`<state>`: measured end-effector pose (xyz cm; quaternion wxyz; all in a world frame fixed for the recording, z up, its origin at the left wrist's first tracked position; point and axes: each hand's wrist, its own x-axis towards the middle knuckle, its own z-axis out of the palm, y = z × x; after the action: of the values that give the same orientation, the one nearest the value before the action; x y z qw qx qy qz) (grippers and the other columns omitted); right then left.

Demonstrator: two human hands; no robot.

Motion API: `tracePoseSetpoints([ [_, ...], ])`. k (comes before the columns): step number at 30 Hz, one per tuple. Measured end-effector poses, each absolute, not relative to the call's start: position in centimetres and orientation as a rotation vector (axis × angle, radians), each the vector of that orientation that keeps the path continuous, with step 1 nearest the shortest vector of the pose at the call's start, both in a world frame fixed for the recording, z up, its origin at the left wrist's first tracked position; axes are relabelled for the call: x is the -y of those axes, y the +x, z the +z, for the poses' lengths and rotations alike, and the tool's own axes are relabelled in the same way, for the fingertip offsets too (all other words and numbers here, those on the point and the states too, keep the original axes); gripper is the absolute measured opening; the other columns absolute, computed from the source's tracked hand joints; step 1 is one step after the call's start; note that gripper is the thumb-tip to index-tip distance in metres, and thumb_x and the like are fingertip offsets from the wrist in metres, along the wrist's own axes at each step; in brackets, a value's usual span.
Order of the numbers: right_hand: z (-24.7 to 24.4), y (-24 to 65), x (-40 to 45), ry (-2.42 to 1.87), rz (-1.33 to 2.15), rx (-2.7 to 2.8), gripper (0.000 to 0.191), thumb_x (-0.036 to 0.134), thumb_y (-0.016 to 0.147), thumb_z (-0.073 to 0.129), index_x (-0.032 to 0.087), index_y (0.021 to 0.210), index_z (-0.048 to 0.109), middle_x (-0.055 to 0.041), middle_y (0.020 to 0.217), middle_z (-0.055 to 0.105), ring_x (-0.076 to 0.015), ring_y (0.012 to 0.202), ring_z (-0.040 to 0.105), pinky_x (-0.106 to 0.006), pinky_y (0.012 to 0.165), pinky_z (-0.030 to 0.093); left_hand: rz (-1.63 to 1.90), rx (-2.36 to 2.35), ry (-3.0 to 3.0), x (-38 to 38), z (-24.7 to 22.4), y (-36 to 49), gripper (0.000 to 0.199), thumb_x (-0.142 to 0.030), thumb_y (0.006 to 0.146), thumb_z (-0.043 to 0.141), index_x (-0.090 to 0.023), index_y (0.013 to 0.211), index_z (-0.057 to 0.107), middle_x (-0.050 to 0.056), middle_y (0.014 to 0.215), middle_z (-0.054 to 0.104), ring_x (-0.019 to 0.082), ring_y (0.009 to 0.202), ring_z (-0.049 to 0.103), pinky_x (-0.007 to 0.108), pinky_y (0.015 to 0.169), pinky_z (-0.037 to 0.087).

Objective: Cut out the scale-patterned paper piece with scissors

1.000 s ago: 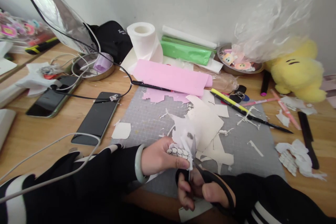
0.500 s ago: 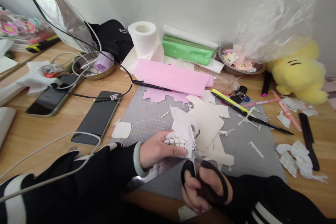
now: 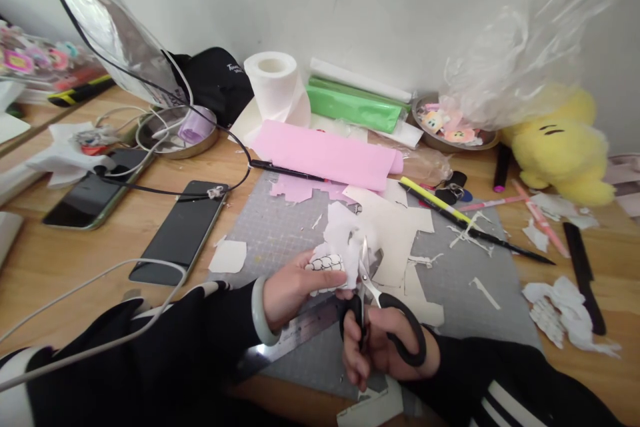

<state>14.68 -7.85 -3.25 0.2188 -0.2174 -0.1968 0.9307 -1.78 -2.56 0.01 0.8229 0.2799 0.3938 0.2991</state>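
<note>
My left hand (image 3: 295,283) pinches a white paper piece (image 3: 327,265) with black scale-like outlines, thumb on top. Thin white paper (image 3: 340,230) sticks up crumpled from the same grip. My right hand (image 3: 380,340) has its fingers through the black handles of a pair of scissors (image 3: 369,280). Their blades are parted a little and point away from me, right at the paper's right edge. Beneath both hands lies a grey cutting mat (image 3: 465,300), with cream paper offcuts (image 3: 400,250) just beyond the scissors. A metal ruler (image 3: 305,328) rests under my left wrist.
Two phones (image 3: 180,230) (image 3: 95,193) and cables occupy the left. Behind the mat are a pink sheet (image 3: 325,153), a paper roll (image 3: 275,87) and a green pack (image 3: 353,103). To the right are a yellow plush toy (image 3: 560,147), a black comb (image 3: 585,280) and crumpled paper (image 3: 565,310).
The scissor handles have spread and the blades now show parted. My left hand has shifted slightly left with the paper, whose upper part has folded over. The view has tilted slightly.
</note>
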Motion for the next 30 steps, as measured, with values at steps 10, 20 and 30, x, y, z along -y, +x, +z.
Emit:
tracePoseSetpoints([
  [10, -2.9, 15.5, 7.6, -0.647, 2.629, 0.690, 0.052, 0.059, 0.066, 0.059, 0.010, 0.080, 0.050, -0.0030, 0.056, 0.055, -0.0137, 0.059, 0.056, -0.026, 0.056, 0.042, 0.605, -0.906, 0.590, 2.6, -0.2, -2.0, 0.026, -0.030, 0.058, 0.078, -0.010, 0.067, 0.063, 0.002, 0.056, 0.060, 0.011, 0.053, 0.051, 0.024, 0.056, 0.040],
  [20, -1.6, 16.9, 6.6, -0.738, 2.633, 0.936, 0.054, 0.060, 0.074, 0.052, 0.007, 0.082, 0.055, -0.0036, 0.057, 0.055, -0.0141, 0.063, 0.059, -0.026, 0.061, 0.044, 0.510, -0.825, 0.652, 2.6, -0.5, -2.3, 0.027, -0.028, 0.057, 0.079, -0.010, 0.067, 0.064, 0.002, 0.061, 0.060, 0.014, 0.061, 0.053, 0.028, 0.067, 0.042],
  [30, -2.1, 17.2, 6.1, -0.661, 2.710, 0.952, 0.047, 0.056, 0.069, 0.060, 0.012, 0.066, 0.045, -0.0001, 0.048, 0.050, -0.0116, 0.054, 0.056, -0.022, 0.052, 0.045, 0.517, -0.758, 0.700, 2.4, -0.7, -2.4, 0.024, -0.028, 0.060, 0.078, -0.008, 0.067, 0.067, 0.002, 0.058, 0.063, 0.012, 0.055, 0.053, 0.024, 0.057, 0.040],
])
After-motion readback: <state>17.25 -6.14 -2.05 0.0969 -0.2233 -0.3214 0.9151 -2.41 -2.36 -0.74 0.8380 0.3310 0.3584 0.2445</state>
